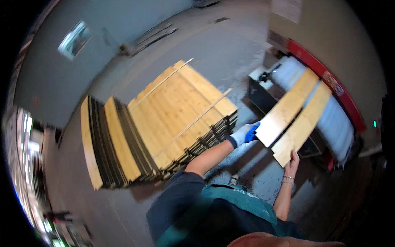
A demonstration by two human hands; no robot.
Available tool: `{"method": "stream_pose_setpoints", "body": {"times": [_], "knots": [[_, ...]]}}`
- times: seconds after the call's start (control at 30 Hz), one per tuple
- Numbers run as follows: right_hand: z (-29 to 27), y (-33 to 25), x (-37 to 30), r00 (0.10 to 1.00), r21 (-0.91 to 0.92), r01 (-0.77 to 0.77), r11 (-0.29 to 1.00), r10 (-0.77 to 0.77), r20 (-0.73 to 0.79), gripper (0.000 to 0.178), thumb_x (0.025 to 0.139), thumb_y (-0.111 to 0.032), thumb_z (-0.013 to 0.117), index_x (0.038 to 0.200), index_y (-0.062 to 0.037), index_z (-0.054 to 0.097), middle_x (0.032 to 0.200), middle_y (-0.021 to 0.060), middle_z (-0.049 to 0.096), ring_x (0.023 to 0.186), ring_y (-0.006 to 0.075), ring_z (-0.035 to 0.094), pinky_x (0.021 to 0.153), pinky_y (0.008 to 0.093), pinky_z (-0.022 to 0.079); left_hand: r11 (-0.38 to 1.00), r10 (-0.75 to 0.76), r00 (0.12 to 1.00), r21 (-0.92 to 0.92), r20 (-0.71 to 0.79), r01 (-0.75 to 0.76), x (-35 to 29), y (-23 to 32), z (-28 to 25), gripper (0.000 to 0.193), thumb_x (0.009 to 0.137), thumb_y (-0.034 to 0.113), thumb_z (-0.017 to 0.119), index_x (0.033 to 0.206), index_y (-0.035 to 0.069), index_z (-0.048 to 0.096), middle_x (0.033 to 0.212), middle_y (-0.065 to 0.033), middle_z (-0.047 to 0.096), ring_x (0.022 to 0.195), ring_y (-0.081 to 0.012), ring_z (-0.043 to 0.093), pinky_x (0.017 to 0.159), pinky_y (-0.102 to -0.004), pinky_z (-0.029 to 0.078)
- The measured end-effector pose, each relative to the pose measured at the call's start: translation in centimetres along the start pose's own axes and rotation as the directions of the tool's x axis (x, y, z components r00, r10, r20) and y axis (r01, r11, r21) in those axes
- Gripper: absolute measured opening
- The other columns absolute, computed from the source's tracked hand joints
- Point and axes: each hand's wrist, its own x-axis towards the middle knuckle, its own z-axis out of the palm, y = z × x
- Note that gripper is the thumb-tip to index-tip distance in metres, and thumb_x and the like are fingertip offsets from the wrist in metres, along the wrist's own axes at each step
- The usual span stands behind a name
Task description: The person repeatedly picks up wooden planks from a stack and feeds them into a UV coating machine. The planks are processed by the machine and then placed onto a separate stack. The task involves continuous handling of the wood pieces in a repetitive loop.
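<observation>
The left hand [245, 134], in a white and blue glove, is closed on the near end of a pale wooden plank [288, 108], fingers wrapped over its corner; the plank runs up and to the right, lying across the white roller bed [335, 119] of a machine [317, 66] with a red band along its far edge; the right hand [293, 161], bare, with bracelets at the wrist, rests with fingers stretched up against the near end of a second plank [303, 123], touching its end edge, the fingers fairly open rather than curled round it; whether the thumb grips underneath cannot be told; the two planks lie side by side, just touching along their long edges, both tilted the same way, their near ends hanging off the bed over the grey concrete floor [230, 49]; to the left, well apart from the machine, a low stack of planks [181, 111] sits flat on the floor, pale faces up, with two thin strips laid across its top; beside it, farther left, a row of upright boards [113, 144] stands on edge, showing dark sides and two pale faces; the person's dark sleeve and green vest fill the lower middle of the view; a grey wall [49, 82] with a small window rises at the upper left.
</observation>
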Motion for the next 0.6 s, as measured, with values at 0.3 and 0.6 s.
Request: {"method": "stream_pose_setpoints", "body": {"times": [0.3, 0.6], "knots": [[-0.7, -1.7, 0.4, 0.994, -0.017, -0.049, 0.999, 0.050, 0.098, 0.040, 0.097, -0.034, 0.058, 0.122, -0.0037, 0.060, 0.123, 0.0078, 0.064, 0.112, 0.0221, 0.060, 0.098, 0.0374, 0.046, 0.920, 0.050, 0.980, -0.390, 0.190, 0.029, 3.8, -3.3, -4.2, 0.034, 0.100, 0.048, 0.045, 0.096, 0.017, 0.059, 0.085, -0.0056, 0.064, 0.065, -0.0228, 0.061, 0.053, -0.0335, 0.049], [-10.3, 7.4, 0.2, 0.612, 0.193, -0.785, 0.588, 0.690, 0.387, 0.035, 0.094, -0.027, 0.056, 0.114, 0.0023, 0.056, 0.094, 0.0110, 0.060, 0.086, 0.0206, 0.063, 0.077, 0.0318, 0.054, 0.766, 0.618, 0.784, -0.183, -0.057, -0.617, -20.2, 0.1, -8.1, 0.047, 0.104, 0.036, 0.042, 0.122, -0.005, 0.056, 0.114, -0.0119, 0.065, 0.104, -0.0215, 0.062, 0.093, -0.0334, 0.050]]}}
